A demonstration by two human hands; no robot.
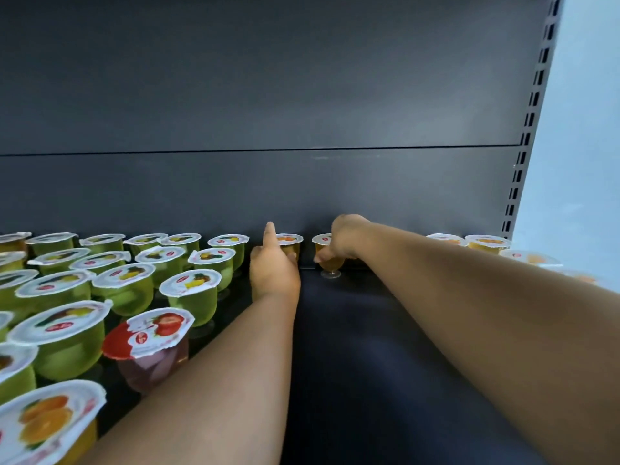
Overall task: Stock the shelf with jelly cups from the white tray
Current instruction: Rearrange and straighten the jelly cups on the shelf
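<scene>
**Both hands at the back row of the shelf**

The right hand (340, 241) reaches to the far edge of the shelf floor (362, 330) and curls its fingers over an orange jelly cup (327, 255), gripping it from above near the lid; the cup's clear foot stands on the shelf just below the hand, close against the dark back panel (268, 95). The cup sits under and slightly left of the knuckles, with only part of its lid and its lower body showing.

Just to the left, the left hand (275, 266) has its forefinger straight and pointing up, the other fingers folded; it touches or stands right before a second orange cup (289, 243) in the same far row. Whether it holds that cup cannot be told.

Farther left, rows of green cups (191, 290) with white lids fill the shelf from far to near. A red cup (151, 344) stands among them near the left forearm, and an orange-lidded cup (47, 424) lies at the near left corner. At the far right, more orange cups (486, 245) stand beside the slotted upright (533, 105).
</scene>
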